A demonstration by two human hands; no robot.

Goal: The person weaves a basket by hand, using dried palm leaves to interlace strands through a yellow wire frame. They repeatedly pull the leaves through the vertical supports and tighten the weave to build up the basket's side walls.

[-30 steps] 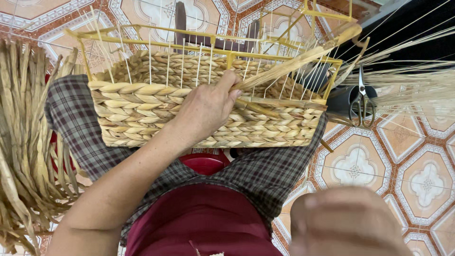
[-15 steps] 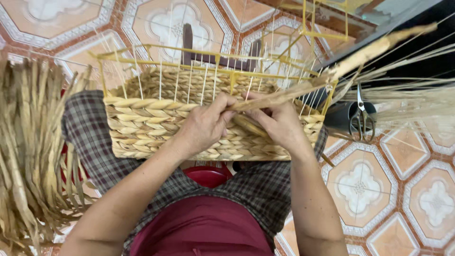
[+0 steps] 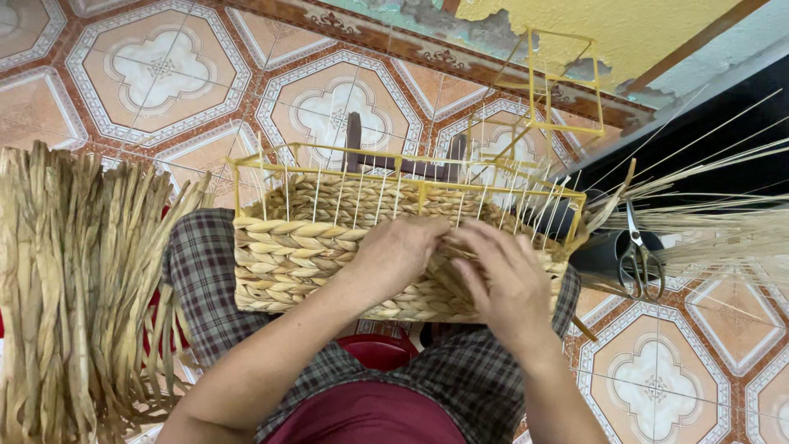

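Observation:
A half-woven straw basket (image 3: 288, 256) on a yellow wire frame (image 3: 329, 158) rests on my lap, its near wall facing me. My left hand (image 3: 396, 251) is curled against the upper edge of that wall, pinching a flat straw strand (image 3: 457, 247). My right hand (image 3: 503, 278) lies just to its right, fingers bent over the same strand and pressing it into the weave. The hands almost touch. The strand's loose end (image 3: 610, 201) sticks out past the basket's right corner. Thin white uprights stand in the frame above the woven part.
A thick bundle of dried flat leaves (image 3: 74, 288) lies at my left. Scissors (image 3: 641, 261) stand in a dark holder (image 3: 598, 251) at the right, beside thin pale straws (image 3: 723, 222). A second yellow wire frame (image 3: 563, 82) and a dark wooden stool (image 3: 394, 163) stand behind the basket on patterned tiles.
My right hand came up from below and joined the left on the basket wall. The long strand, raised to the right before, is now pulled down into the weave.

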